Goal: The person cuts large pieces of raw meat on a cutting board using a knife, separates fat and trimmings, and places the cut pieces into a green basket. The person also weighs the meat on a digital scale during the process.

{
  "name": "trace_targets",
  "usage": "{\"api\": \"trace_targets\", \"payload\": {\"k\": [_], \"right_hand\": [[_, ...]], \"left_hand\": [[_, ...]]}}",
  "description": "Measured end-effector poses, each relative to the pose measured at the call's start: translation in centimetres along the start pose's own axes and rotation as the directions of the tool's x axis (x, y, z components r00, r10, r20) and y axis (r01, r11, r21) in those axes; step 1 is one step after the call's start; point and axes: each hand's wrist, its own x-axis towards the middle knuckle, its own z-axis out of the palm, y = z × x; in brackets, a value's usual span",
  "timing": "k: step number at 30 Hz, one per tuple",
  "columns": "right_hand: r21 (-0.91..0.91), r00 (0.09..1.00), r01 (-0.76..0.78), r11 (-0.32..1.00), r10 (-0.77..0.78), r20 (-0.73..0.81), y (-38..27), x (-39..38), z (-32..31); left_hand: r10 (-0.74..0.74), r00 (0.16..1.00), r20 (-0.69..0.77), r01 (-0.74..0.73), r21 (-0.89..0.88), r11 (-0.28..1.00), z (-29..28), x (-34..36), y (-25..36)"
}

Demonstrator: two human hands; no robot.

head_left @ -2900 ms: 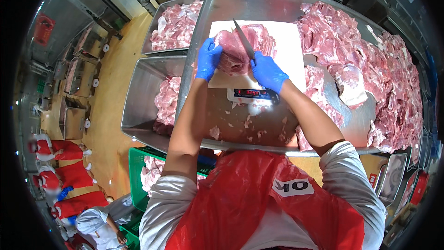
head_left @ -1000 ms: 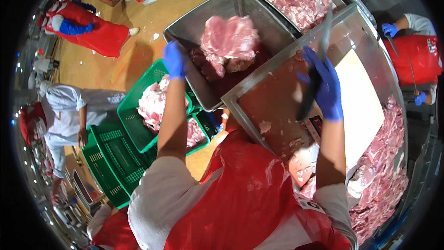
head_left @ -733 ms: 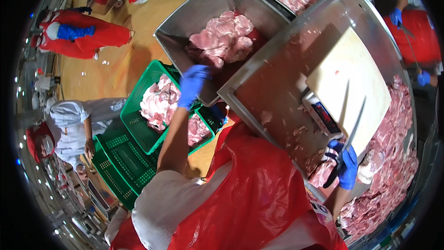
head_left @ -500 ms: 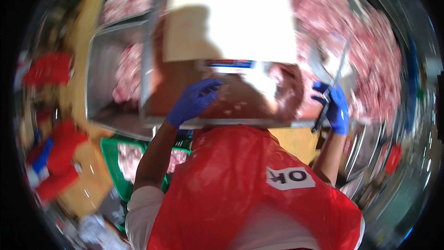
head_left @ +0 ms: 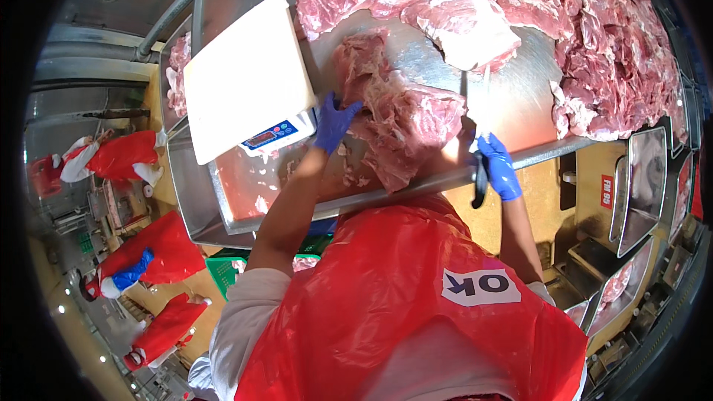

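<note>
My gloved left hand [head_left: 334,122] reaches to the left edge of a raw meat piece [head_left: 408,126] on the steel table, fingers apart. My gloved right hand [head_left: 496,163] grips a knife [head_left: 479,178] by its black handle, blade pointing up beside the meat. Left of my left hand, a white cutting board [head_left: 241,74] lies over a small scale [head_left: 275,137] with a display. A paler piece of meat [head_left: 460,26] lies beyond the knife tip.
A large meat pile [head_left: 609,59] covers the table's back and right. Steel bins [head_left: 186,200] and a green crate [head_left: 223,271] are at the left, steel trays [head_left: 639,193] at the right. Several co-workers in red aprons [head_left: 148,245] stand on the floor to the left.
The meat piece once on the board went into the left steel bin. The view has swung rightward, and my left hand has moved to another piece on the table; the knife stays in my right hand.
</note>
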Motion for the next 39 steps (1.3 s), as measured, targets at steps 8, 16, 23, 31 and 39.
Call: {"api": "trace_targets", "payload": {"k": [8, 16, 23, 31, 39], "right_hand": [[0.009, 0.948, 0.222, 0.975, -0.218, 0.23, -4.2, 6.8, 7.3], [-0.282, 0.967, 0.254, 0.925, -0.239, 0.086, -10.2, 7.2, 0.7], [0.055, 0.993, 0.01, 0.998, -0.003, -0.121, -5.1, 0.5, -3.3], [0.167, 0.989, -0.052, 0.985, 0.074, -0.131, -1.2, -3.9, 0.3], [-0.263, 0.998, -0.057, 0.963, 0.051, -0.03, -0.3, -6.2, 4.2]], "left_hand": [[-0.112, 0.946, 0.303, 0.246, -0.45, 0.859, 4.2, -4.9, 6.4], [-0.176, 0.979, -0.106, 0.097, -0.515, 0.851, 3.8, -4.4, -0.5], [-0.09, 0.989, -0.118, 0.067, -0.183, 0.981, 2.9, -0.1, 1.2], [0.034, 0.97, -0.243, -0.126, -0.374, 0.919, 3.8, 1.7, 2.8], [0.427, 0.89, -0.161, -0.438, -0.043, 0.898, 4.3, 4.8, 6.7]]}}
